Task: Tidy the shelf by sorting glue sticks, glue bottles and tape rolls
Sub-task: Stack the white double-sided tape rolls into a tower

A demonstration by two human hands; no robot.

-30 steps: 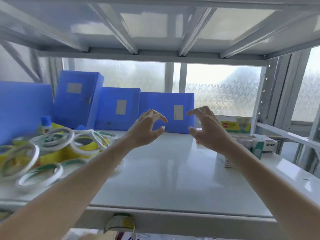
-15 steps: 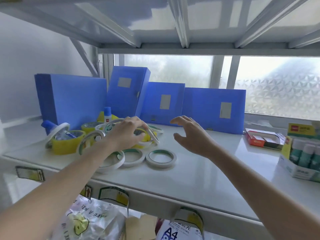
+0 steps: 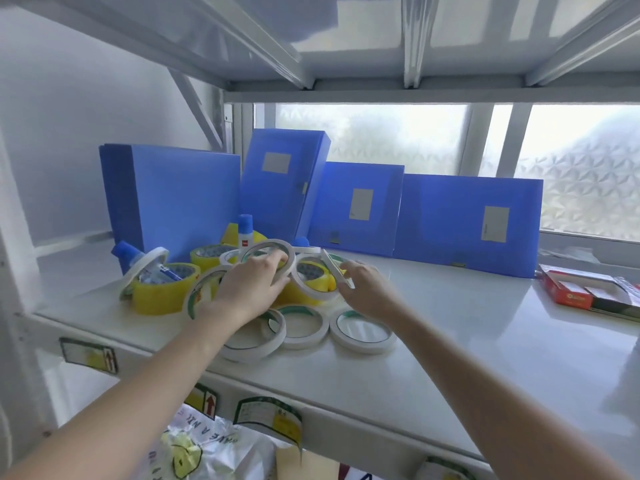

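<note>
Hands have closed in on the tape pile since half a second ago: our left hand (image 3: 251, 287), which then lay curled over the rolls, now has its fingers hooked through an upright white tape ring (image 3: 268, 257) and grips it, while our right hand (image 3: 363, 289), then hovering apart over bare shelf (image 3: 485, 323), now pinches the edge of a tilted white roll (image 3: 334, 270) just right of that ring. The view has also swung left, so the glue-stick box seen earlier at the right is gone.

Counting outward from the grips: three white rolls (image 3: 362, 332) lie flat just below our hands, and two more white rings lean further left. We make out at least three yellow tape rolls (image 3: 162, 289), one left of the left hand and others behind and between the hands. Two blue-capped glue bottles (image 3: 245, 230) show clearly, one upright behind the pile, one lying left; a third blue cap peeks behind. Four blue file boxes (image 3: 467, 223) stand beyond. A red carton (image 3: 568, 296) lies well right.
</note>
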